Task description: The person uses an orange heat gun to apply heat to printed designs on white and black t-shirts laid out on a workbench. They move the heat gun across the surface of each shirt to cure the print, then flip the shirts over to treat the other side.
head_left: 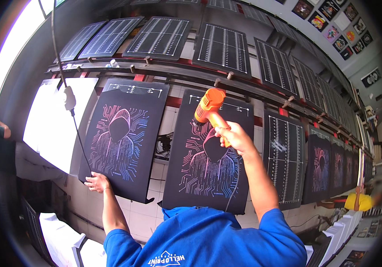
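Note:
My right hand [237, 138] is closed round the handle of an orange heat gun [209, 107], raised over a black printed T-shirt [184, 169] in front of me. The gun's nozzle points to the left and down. The shirt carries a pink-to-blue hooded figure with circuit lines, partly covered by my hand and the gun. At the lower left corner of a second shirt [148, 151] with the same print, my left hand [97, 182] has its fingers closed on a black power cord [78, 135]. That cord hangs from above through a white connector [69, 99].
White boards [44, 113] lie at the left. A bare black platen with white ruled marks [284, 155] is to the right, with more printed shirts [320, 167] beyond. A rail [177, 71] and further platens [222, 46] run behind. A person in yellow [360, 201] is far right.

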Demonstrator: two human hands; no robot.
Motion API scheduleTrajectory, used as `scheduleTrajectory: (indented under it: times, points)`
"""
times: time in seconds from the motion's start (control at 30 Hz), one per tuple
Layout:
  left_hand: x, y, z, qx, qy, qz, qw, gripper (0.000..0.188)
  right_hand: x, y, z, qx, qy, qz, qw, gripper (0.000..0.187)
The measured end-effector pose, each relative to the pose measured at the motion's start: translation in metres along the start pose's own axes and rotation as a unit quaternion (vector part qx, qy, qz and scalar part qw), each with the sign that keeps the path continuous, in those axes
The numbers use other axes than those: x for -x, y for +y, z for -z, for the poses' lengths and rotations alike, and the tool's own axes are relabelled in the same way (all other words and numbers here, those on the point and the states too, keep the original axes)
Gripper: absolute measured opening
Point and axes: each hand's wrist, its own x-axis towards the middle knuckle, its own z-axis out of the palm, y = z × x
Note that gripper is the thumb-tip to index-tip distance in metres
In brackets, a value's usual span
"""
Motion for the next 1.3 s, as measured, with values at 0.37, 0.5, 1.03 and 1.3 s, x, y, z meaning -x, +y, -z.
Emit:
scheduleTrajectory:
  times: [0.37,0.5,1.03,1.3]
  points:
    - [0.006,0.010,0.016,-0.043,-0.007,0.021,0.999,0.057,-0.038,0.016,-0.015,-0.009,-0.036,-0.014,0.999,0.024]
    - [0.005,0.013,0.017,-0.033,-0.009,0.021,0.999,0.057,-0.041,0.021,-0.019,0.037,-0.032,-0.006,0.999,0.024]
    - [0.009,0.018,0.026,-0.024,-0.023,0.023,0.999,0.058,-0.040,0.021,-0.023,0.058,-0.028,-0.005,0.998,0.026]
    - [0.006,0.014,0.019,-0.028,-0.018,0.023,0.999,0.058,-0.025,0.016,-0.025,0.065,-0.041,-0.022,0.997,0.027]
